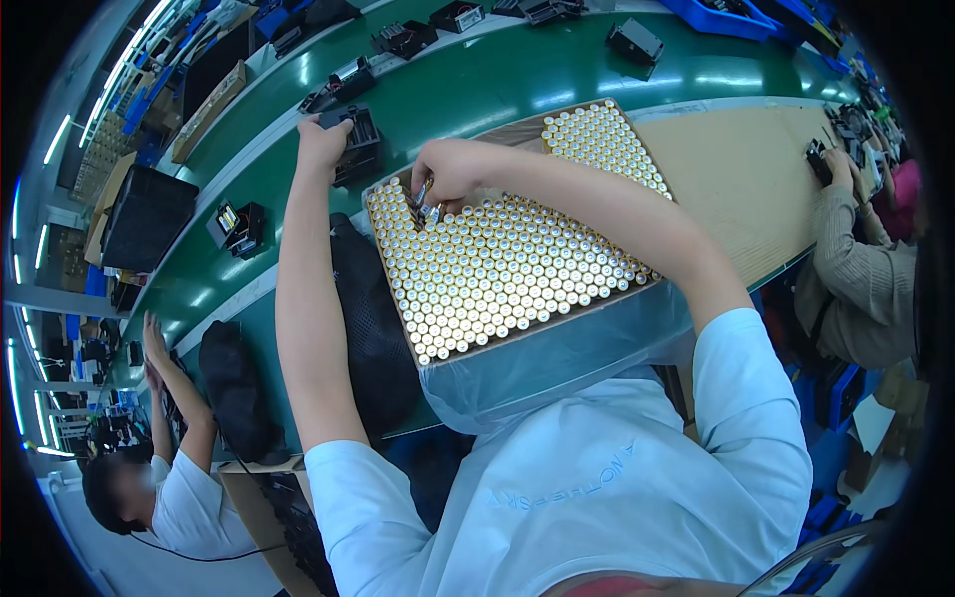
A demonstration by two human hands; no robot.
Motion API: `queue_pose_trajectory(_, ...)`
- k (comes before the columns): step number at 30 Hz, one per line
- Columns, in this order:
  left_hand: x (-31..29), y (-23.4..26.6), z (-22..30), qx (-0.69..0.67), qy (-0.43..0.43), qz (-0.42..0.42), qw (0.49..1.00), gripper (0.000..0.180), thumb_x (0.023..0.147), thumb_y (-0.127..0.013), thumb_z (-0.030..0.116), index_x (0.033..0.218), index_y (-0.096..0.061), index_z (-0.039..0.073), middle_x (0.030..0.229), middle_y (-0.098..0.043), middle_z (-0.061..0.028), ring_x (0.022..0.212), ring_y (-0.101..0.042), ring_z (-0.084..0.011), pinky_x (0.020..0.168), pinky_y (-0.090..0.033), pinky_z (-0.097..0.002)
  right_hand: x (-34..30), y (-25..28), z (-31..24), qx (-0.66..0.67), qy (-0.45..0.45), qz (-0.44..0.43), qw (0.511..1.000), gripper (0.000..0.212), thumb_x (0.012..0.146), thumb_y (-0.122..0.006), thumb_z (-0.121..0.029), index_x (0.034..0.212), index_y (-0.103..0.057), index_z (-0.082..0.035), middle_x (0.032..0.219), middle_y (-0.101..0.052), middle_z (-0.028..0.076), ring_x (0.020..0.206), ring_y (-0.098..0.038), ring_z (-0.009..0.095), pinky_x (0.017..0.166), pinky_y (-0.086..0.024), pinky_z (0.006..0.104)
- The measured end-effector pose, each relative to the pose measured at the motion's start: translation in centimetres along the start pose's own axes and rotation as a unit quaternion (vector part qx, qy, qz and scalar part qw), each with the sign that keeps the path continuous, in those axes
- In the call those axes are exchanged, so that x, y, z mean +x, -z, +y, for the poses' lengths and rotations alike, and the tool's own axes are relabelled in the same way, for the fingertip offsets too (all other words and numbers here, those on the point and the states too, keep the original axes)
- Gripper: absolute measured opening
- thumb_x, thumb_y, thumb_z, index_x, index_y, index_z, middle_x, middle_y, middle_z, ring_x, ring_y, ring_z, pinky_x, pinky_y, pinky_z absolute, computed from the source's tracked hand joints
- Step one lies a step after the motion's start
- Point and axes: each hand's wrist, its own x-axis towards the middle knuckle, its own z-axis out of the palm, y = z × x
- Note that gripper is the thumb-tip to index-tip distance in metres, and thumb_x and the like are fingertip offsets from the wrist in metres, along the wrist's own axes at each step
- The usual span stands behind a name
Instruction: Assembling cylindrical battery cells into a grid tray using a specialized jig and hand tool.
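Note:
Upright cylindrical batteries (517, 261) with pale gold tops stand packed in a shallow cardboard box (463, 352) in front of me. My right hand (453, 174) reaches over the box's far left part, its fingers closed on several batteries (430, 211) beside a gap in the rows. Just beyond the box's far left corner, my left hand (324, 144) grips the near left edge of a black plastic case (362, 147). The case's slotted open side faces up; some of my left fingers are hidden.
More black cases, one on the left (237, 228) and one far right (635, 42), lie along the green bench (532, 85). Brown cardboard (731, 179) lies right of the box, a black mesh bag (366, 318) left. Co-workers (184, 488) sit on both sides.

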Motion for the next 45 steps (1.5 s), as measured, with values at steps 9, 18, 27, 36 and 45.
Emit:
queue_pose_trajectory(9,-0.9,-0.6,-0.5,-0.126,-0.016,-0.1,0.987,0.048,0.084,-0.059,-0.001,0.128,-0.04,0.002,0.112,-0.054,-0.0197,0.096,-0.061,-0.0271,0.074,-0.056,-0.0387,-0.4,0.7,-0.8,-0.097,0.088,0.068,0.989,0.021,0.079,-0.062,0.002,0.099,-0.068,0.002,0.078,-0.067,0.011,0.051,-0.06,0.015,0.048,-0.049,0.0221)
queue_pose_trajectory(18,-2.6,-2.3,1.5,-0.203,0.017,-0.21,0.956,0.044,0.086,-0.053,-0.004,0.127,-0.042,0.005,0.115,-0.053,-0.019,0.098,-0.061,-0.0296,0.082,-0.055,-0.0458,-0.3,6.0,-2.0,-0.031,0.083,0.167,0.982,0.023,0.078,-0.061,0.001,0.1,-0.068,0.001,0.077,-0.066,0.009,0.059,-0.06,0.016,0.058,-0.051,0.0275)
queue_pose_trajectory(27,-3.6,-2.5,2.7,-0.31,0.099,-0.306,0.895,0.036,0.086,-0.048,0.003,0.122,-0.044,0.0,0.111,-0.055,-0.02,0.096,-0.061,-0.0317,0.082,-0.055,-0.0473,3.3,8.8,-3.7,-0.279,0.286,0.29,0.87,0.026,0.075,-0.062,0.002,0.1,-0.068,-0.001,0.083,-0.069,0.009,0.071,-0.064,0.021,0.069,-0.052,0.0322)
queue_pose_trajectory(36,-2.6,-3.1,2.1,-0.374,0.135,-0.346,0.85,0.035,0.087,-0.047,0.015,0.117,-0.048,-0.003,0.105,-0.058,-0.0192,0.093,-0.062,-0.0316,0.08,-0.057,-0.0456,6.1,8.4,-2.5,-0.252,0.42,0.314,0.813,0.025,0.075,-0.063,0.002,0.1,-0.068,-0.002,0.089,-0.07,0.009,0.074,-0.064,0.024,0.072,-0.051,0.0324)
queue_pose_trajectory(45,-3.7,-3.3,3.2,-0.399,0.132,-0.287,0.861,0.033,0.091,-0.055,0.021,0.114,-0.052,-0.003,0.104,-0.06,-0.0184,0.091,-0.062,-0.0288,0.078,-0.058,-0.0416,6.0,6.7,-2.5,-0.085,0.346,0.468,0.809,0.024,0.075,-0.064,-0.001,0.098,-0.07,-0.003,0.084,-0.07,0.008,0.069,-0.062,0.022,0.067,-0.051,0.0305)
